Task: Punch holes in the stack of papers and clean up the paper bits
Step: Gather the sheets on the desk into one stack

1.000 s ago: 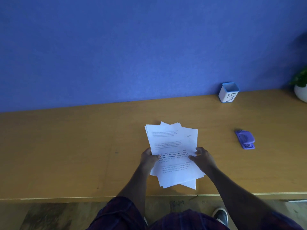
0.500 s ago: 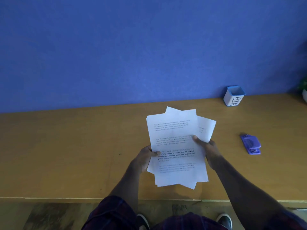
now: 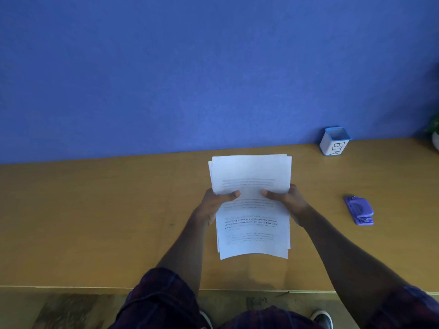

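A stack of white printed papers [image 3: 252, 169] is held up off the wooden desk [image 3: 95, 222], its sheets nearly squared together. My left hand [image 3: 213, 204] grips its left edge, thumb on the top sheet. My right hand [image 3: 286, 200] grips the right edge the same way. A purple hole punch [image 3: 359, 210] lies flat on the desk well to the right of my right hand. No paper bits are visible on the desk.
A small white cup with a blue rim, marked BIN [image 3: 334, 141], stands at the back right against the blue wall [image 3: 190, 67]. A potted plant [image 3: 435, 134] shows at the far right edge. The desk's front edge runs just above my knees.
The papers lay fanned out on the desk a second ago. Both hands have lifted them and drawn the sheets into a neater, aligned stack.
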A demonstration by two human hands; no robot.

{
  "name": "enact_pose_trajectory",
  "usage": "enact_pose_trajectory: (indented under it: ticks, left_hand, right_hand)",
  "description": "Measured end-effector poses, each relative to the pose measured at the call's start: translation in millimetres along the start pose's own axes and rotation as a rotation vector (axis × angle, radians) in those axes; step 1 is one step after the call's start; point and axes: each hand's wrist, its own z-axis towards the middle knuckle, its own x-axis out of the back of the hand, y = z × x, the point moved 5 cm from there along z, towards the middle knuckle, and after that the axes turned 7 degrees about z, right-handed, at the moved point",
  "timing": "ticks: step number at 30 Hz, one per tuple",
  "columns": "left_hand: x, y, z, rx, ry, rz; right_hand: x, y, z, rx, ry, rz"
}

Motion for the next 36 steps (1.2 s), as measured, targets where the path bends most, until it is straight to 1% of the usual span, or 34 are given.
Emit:
enact_pose_trajectory:
  ticks: [3, 7, 10, 14, 16, 21, 24, 27, 32, 34, 36]
  left_hand:
    - [-8.4, 4.5, 4.2, 0.022, 0.0, 0.047]
    - [-2.4, 13.6, 5.6, 0.029, 0.083, 0.045]
    - [3.7, 30.5, 4.4, -0.042, 0.09, 0.014]
    - [6.4, 50.7, 1.9, -0.154, 0.038, -0.017]
    - [7.5, 50.8, 0.4, -0.167, 0.03, -0.022]
    - [7.7, 15.5, -6.6, -0.054, 0.137, 0.118]
    - [3.7, 1.0, -10.1, -0.009, 0.145, 0.18]
    - [2.9, 5.2, -9.6, -0.031, 0.159, 0.192]
    - [7.3, 26.5, -4.3, -0.095, 0.115, 0.094]
    - [8.4, 25.6, -2.3, -0.09, 0.11, 0.1]
    - [7.5, 15.7, -2.2, -0.061, 0.123, 0.161]
  right_hand:
    - [-4.2, -2.5, 3.0, -0.001, 0.019, -0.045]
    - [-8.2, -12.1, 6.8, 0.064, 0.061, -0.028]
    - [-8.8, -27.0, 10.6, 0.132, 0.076, -0.056]
    - [-12.6, -44.4, 10.8, 0.241, 0.059, -0.063]
    - [-12.8, -44.6, 9.1, 0.265, 0.051, -0.058]
    - [3.1, -8.9, -0.3, 0.208, 0.035, -0.178]
    - [14.0, 8.6, -1.7, 0.15, 0.098, -0.229]
    - [14.1, 5.2, 2.8, 0.134, 0.147, -0.22]
    - [1.0, -25.0, 3.1, 0.26, 0.112, -0.045]
    - [0.1, -24.5, 1.3, 0.27, 0.112, -0.047]
    - [5.2, -12.3, 0.6, 0.218, 0.141, -0.121]
